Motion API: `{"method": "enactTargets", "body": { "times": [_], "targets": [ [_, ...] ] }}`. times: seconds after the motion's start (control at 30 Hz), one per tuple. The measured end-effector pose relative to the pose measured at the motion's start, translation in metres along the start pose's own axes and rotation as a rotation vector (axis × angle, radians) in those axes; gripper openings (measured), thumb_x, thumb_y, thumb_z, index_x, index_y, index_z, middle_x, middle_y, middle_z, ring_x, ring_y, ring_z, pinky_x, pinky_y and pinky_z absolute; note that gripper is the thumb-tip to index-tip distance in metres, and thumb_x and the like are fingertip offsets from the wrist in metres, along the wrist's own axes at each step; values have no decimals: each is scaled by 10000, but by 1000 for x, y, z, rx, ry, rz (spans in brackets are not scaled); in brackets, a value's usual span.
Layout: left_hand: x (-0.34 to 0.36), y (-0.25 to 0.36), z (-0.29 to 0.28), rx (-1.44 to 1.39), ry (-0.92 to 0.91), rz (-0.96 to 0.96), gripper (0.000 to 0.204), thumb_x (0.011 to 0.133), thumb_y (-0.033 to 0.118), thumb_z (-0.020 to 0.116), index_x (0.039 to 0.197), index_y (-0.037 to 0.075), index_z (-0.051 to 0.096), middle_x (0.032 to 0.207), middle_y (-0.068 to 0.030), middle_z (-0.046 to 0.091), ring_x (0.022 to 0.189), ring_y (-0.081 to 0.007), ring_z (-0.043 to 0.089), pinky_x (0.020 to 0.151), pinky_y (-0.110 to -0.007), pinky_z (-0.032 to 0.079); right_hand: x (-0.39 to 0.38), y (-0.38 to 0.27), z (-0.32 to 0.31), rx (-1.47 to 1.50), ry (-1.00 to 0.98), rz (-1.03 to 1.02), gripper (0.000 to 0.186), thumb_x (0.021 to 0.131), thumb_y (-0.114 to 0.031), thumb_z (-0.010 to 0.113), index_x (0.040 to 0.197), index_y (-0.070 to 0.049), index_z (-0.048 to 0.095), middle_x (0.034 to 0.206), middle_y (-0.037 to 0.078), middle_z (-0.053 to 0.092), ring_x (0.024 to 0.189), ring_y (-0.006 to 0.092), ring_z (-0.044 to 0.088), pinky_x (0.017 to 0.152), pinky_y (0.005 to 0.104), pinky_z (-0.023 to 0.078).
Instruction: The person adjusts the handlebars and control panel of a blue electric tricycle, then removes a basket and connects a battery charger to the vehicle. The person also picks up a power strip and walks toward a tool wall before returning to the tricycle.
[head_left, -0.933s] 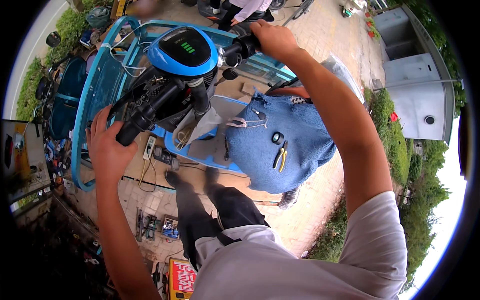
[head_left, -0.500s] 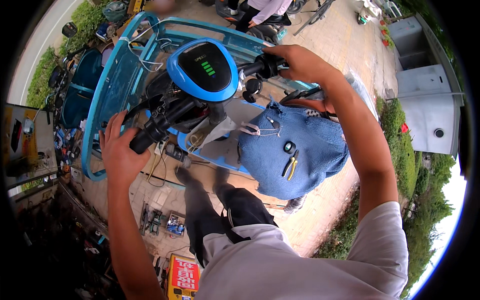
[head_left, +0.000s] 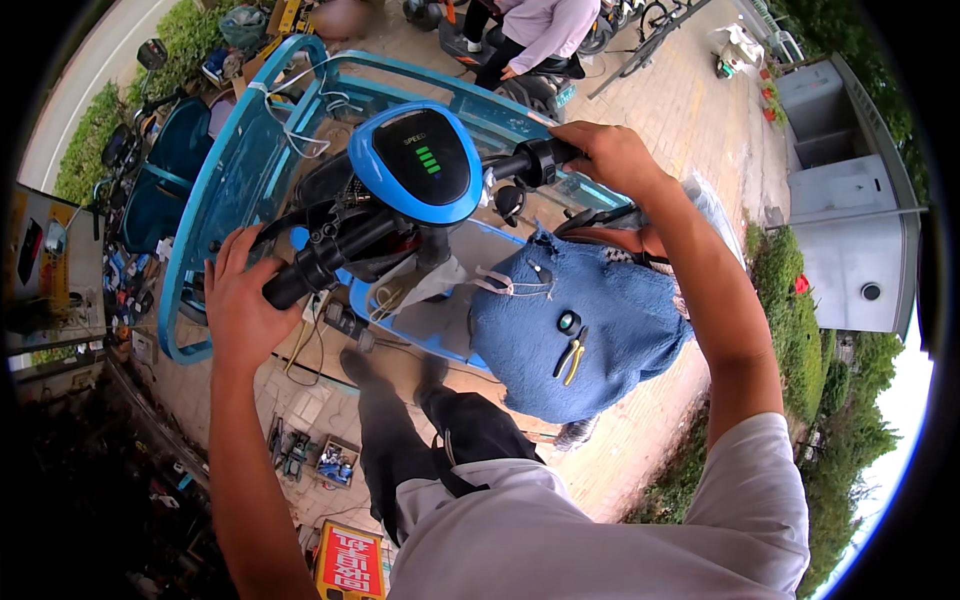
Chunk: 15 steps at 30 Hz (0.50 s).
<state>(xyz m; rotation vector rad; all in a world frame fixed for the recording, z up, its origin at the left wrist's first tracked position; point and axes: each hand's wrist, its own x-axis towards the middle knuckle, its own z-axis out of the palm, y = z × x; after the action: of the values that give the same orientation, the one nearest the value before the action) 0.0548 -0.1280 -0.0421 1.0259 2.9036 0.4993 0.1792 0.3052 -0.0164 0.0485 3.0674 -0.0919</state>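
Note:
A blue-rimmed display [head_left: 415,160] with several green bars sits on the black handlebar [head_left: 340,250]. My right hand [head_left: 610,150] is closed round the right grip. My left hand [head_left: 245,295] touches the end of the left grip [head_left: 290,285], its fingers apart and reaching up beside the brake lever. Below the bars are a blue tray-like deck [head_left: 425,315] and a pale loose sheet. A blue cloth [head_left: 540,380] drapes to the right, carrying yellow-and-black pliers [head_left: 570,360] and a small round black item [head_left: 569,322].
A teal frame [head_left: 190,270] surrounds the front. A person in pink [head_left: 535,30] is beside parked scooters at the top. Clutter and chairs [head_left: 160,180] lie left. Tools [head_left: 335,465] and a red-yellow sign [head_left: 350,555] are low down. Grey cabinets [head_left: 840,230] and hedges stand right.
The whole view has shifted, so things sit lower in it. The handlebar and display have moved rightwards relative to the blue cloth, with both my hands still at the grips.

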Motion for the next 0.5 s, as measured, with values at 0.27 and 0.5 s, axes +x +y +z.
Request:
{"method": "enactTargets", "body": {
  "times": [0.27, 0.5],
  "targets": [
    [29, -8, 18, 64, -71, 21, 435, 573, 176, 700, 1006, 145, 673, 1366, -50, 414, 1271, -274, 381, 1030, -552, 321, 8, 10, 21, -112, 29, 87, 439, 739, -106, 673, 1163, -109, 559, 969, 136, 635, 892, 329, 601, 755, 405, 470],
    [32, -21, 32, 115, 7, 57, 543, 573, 217, 714, 1104, 157, 615, 1376, -60, 401, 1237, -280, 417, 960, -452, 442, 11, 19, 18, -227, 15, 95, 411, 713, -231, 727, 1075, -129, 562, 983, 80, 638, 927, 313, 602, 749, 422, 469]
  ]
}}
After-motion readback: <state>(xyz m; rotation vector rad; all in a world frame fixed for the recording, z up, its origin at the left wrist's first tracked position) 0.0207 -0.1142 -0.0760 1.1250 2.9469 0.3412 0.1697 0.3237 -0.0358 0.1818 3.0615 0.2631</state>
